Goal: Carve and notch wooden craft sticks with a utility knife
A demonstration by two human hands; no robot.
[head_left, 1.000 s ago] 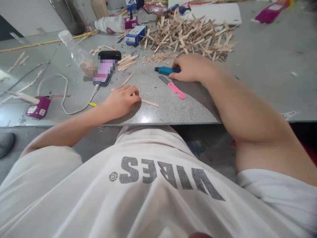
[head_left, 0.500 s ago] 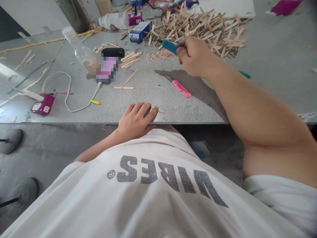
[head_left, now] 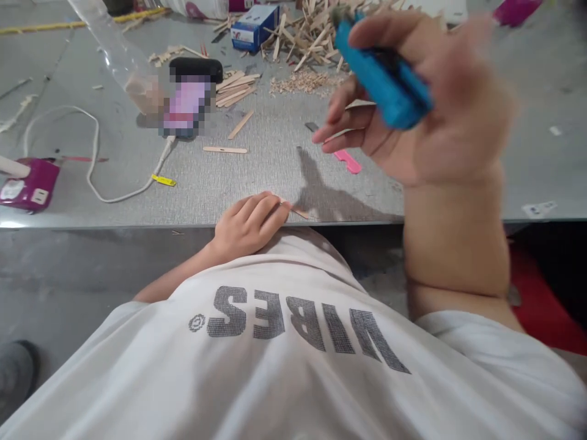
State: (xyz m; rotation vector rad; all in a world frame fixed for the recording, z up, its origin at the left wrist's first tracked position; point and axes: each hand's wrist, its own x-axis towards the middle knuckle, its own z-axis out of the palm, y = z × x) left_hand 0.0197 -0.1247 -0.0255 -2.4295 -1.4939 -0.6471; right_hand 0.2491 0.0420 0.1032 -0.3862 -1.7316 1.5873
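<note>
At the table's front edge my left hand [head_left: 250, 223] rests with its fingers curled together, pressing on a wooden popsicle stick [head_left: 300, 212] whose end sticks out by the thumb. Raised over the table on the right, my right hand [head_left: 426, 104] is closed on a blue oblong tool [head_left: 383, 79] with a dark strip and a greyish tip; motion blur hides its exact kind. Partly covered from view by the right fingers, a pink-handled knife [head_left: 348, 162] lies on the tabletop. Two loose popsicle sticks lie left of it, one of them flat [head_left: 224, 150].
A big heap of popsicle sticks [head_left: 307, 36] and wood shavings [head_left: 302, 82] sit at the back, beside a blue box [head_left: 254, 27]. Left are a phone [head_left: 187, 107] on a white cable [head_left: 96, 153], a plastic bottle [head_left: 114, 55] and a purple adapter [head_left: 30, 183].
My right hand has come from near the heap towards me, lifting and turning with the blue tool. My left hand stays on the stick. The view has shifted slightly.
</note>
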